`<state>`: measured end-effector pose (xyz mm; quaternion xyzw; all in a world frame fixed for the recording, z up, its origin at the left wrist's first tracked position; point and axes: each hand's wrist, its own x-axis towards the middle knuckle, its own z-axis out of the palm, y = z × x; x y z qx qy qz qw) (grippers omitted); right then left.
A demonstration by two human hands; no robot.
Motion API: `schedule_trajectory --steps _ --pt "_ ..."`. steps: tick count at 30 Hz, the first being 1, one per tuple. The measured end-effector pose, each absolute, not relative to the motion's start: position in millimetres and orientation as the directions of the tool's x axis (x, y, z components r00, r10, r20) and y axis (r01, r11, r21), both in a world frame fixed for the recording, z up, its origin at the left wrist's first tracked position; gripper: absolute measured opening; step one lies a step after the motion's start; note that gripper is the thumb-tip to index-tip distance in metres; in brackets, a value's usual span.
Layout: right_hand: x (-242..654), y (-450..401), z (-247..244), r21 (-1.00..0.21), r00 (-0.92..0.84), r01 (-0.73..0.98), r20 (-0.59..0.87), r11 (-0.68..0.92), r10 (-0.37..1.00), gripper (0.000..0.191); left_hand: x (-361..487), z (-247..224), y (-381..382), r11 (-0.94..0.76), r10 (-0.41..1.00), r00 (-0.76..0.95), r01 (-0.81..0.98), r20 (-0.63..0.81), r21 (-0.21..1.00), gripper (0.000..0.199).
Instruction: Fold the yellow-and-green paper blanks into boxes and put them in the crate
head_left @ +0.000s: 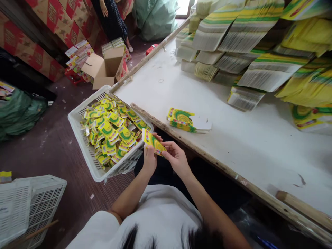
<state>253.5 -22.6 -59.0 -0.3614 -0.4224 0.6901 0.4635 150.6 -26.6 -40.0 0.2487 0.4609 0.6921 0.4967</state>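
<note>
Between my two hands is a small yellow and green printed carton [153,142], held in front of my body by the table's edge. My left hand [150,157] is closed around its left end, the thumb on the near side. At the right end, the fingers and thumb of my right hand [175,155] pinch the carton. Just beyond my hands, a small stack of flat cartons [185,120] of the same print lies on the white table [249,148]. To the left, a white plastic basket [89,157] is heaped with many yellow cartons [111,129].
Tall bundles of flat cartons [246,34] are piled at the table's back right. An open cardboard box [110,67] stands on the floor beyond the basket. More white crates [44,200] are at lower left. A person [114,20] stands near stacked red-printed boxes [55,17].
</note>
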Motion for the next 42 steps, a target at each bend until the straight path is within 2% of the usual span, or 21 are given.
schedule_trajectory --steps 7,10,15,19,23,26,29,30,32,34,36,38,39,41,42 --pt "253.3 -31.2 -51.4 -0.967 -0.452 -0.217 -0.024 -0.136 0.892 0.035 145.8 -39.4 -23.4 -0.213 0.892 -0.451 -0.375 0.023 0.902 0.053" --pt "250.3 -33.9 -51.7 -0.987 -0.411 -0.132 -0.033 -0.095 0.911 0.026 142.3 -41.4 -23.4 -0.195 0.889 -0.458 -0.340 0.020 0.920 0.056" --pt "262.1 -26.9 -58.9 -0.993 -0.260 -0.114 0.013 -0.018 0.965 0.018 140.5 -48.6 -27.0 -0.137 0.923 -0.384 -0.310 0.008 0.941 0.070" --pt "279.4 -22.7 -60.0 -0.997 -0.191 -0.063 0.059 0.048 0.980 0.015 144.4 -50.8 -28.9 -0.074 0.914 -0.403 -0.267 -0.042 0.961 0.042" --pt "299.9 -22.0 -50.9 -0.991 -0.183 -0.005 0.133 0.134 0.974 0.010 137.0 -38.9 -30.2 -0.066 0.930 -0.366 -0.218 -0.019 0.974 0.036" --pt "319.6 -19.4 -43.3 -0.926 -0.168 0.187 0.299 0.329 0.939 0.013 122.0 -13.8 -36.0 -0.170 0.935 -0.322 -0.036 0.150 0.985 0.043" --pt "331.1 -19.2 -38.5 -0.766 -0.244 0.370 0.466 0.526 0.851 0.019 114.1 18.5 -46.5 -0.269 0.939 -0.126 0.314 0.321 0.910 0.052" --pt "331.4 -20.9 -37.0 -0.702 -0.289 0.406 0.509 0.585 0.811 0.021 115.1 27.7 -49.8 -0.276 0.947 -0.026 0.436 0.319 0.857 0.057" --pt "328.1 -27.1 -32.9 -0.583 -0.382 0.434 0.571 0.687 0.726 0.021 121.6 39.3 -54.1 -0.261 0.965 0.151 0.625 0.214 0.736 0.072" --pt "323.9 -35.6 -27.7 -0.509 -0.448 0.415 0.607 0.754 0.656 0.020 130.5 40.8 -54.9 -0.207 0.969 0.245 0.722 0.036 0.660 0.089" --pt "323.4 -43.7 -23.4 -0.486 -0.456 0.401 0.629 0.777 0.629 0.021 138.1 35.1 -53.8 -0.114 0.949 0.277 0.754 -0.154 0.647 0.087" --pt "327.0 -49.2 -22.5 -0.529 -0.354 0.434 0.644 0.729 0.678 0.022 143.5 28.2 -53.5 -0.036 0.936 0.260 0.739 -0.236 0.672 0.071" --pt "329.4 -50.9 -23.8 -0.587 -0.257 0.444 0.641 0.677 0.723 0.031 145.9 25.7 -54.3 -0.019 0.942 0.245 0.719 -0.228 0.695 0.063" --pt "332.2 -52.8 -29.3 -0.759 -0.039 0.366 0.565 0.538 0.824 0.061 151.3 23.3 -57.6 -0.030 0.966 0.211 0.669 -0.150 0.743 0.056" --pt "332.0 -53.5 -32.7 -0.849 0.032 0.253 0.486 0.464 0.873 0.072 154.3 23.1 -59.8 -0.050 0.973 0.203 0.646 -0.109 0.761 0.055"
